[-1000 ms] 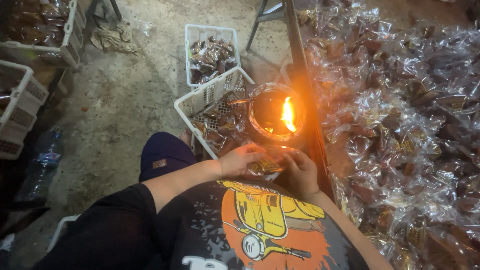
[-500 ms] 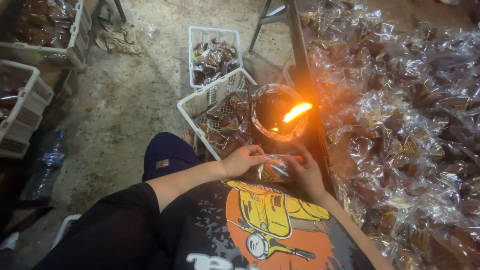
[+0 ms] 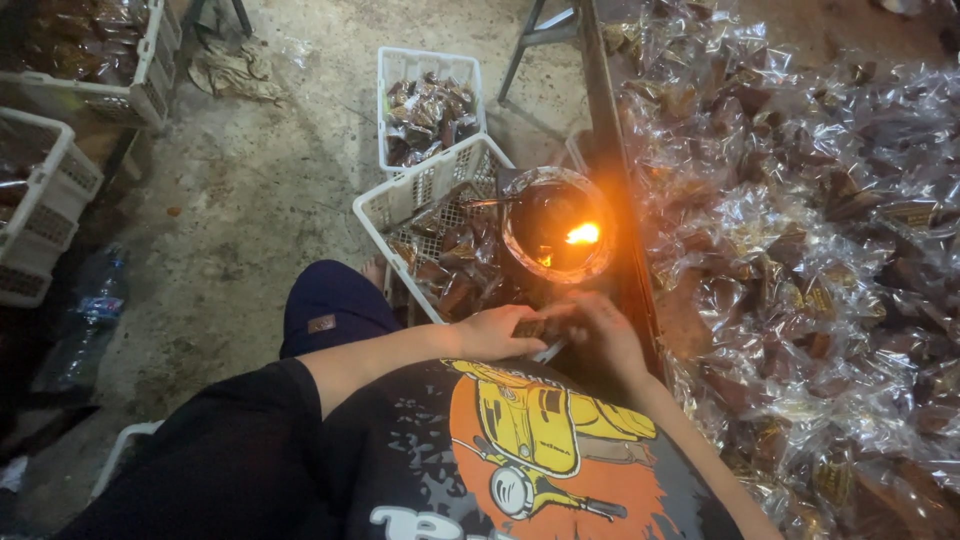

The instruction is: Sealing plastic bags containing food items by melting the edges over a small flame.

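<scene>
Two hands met just near of the flame: the left hand [image 3: 492,333] and the right hand [image 3: 602,336] both had their fingers closed on one small clear-wrapped packet [image 3: 535,327], which lay between them with its long axis running left to right. How tightly each hand pinched it could not be told, since the fingers hid most of the wrap. The burning lamp [image 3: 556,236], a single round dish with one flame, sat straight to the far side of the packet and close to it, hard against the near end of the dark bench edge [image 3: 610,180]. Neither hand was clearly the nearer to the flame; the right sat slightly closer to the bench.

Two white baskets of wrapped sweets stood left of the lamp, one basket [image 3: 425,205] just beside it and a farther basket [image 3: 428,95] beyond. Two more crates [image 3: 50,195] stood at the far left, and one plastic bottle [image 3: 90,315] lay on the concrete floor. Uncounted heaped packets [image 3: 800,250] covered the bench on the right.
</scene>
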